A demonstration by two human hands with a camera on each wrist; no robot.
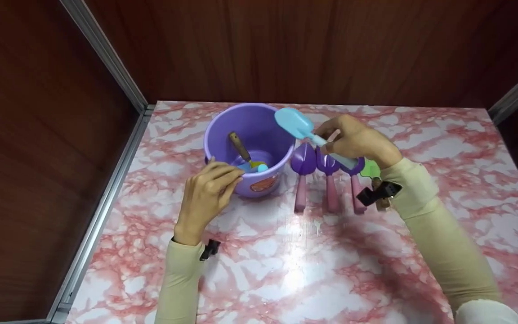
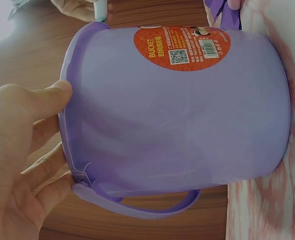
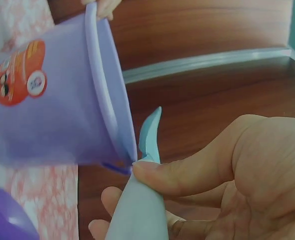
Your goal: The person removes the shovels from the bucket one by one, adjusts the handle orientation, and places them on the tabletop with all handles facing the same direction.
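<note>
A purple bucket (image 1: pixel 259 123) stands upright on the table. My left hand (image 1: pixel 209 191) grips its near left rim, with the thumb on the outer wall in the left wrist view. In my right hand (image 1: pixel 362 140) is a light blue toy shovel (image 1: pixel 293 122), pinched by its pale handle (image 3: pixel 140 212) between thumb and fingers. The shovel's blade overlaps the bucket's right rim in the head view. Inside the bucket lie a wooden-handled tool (image 1: pixel 239 146) with a yellow end and a light blue rounded piece (image 1: pixel 262 168); their lower parts are hidden.
Right of the bucket lie a purple trowel (image 1: pixel 304 161) and two more purple tools with pink handles. Beside them is a green tool (image 1: pixel 370 169) with a wooden handle, partly hidden by the right wrist. Dark wooden panels (image 1: pixel 286 54) enclose the marbled table (image 1: pixel 259 270).
</note>
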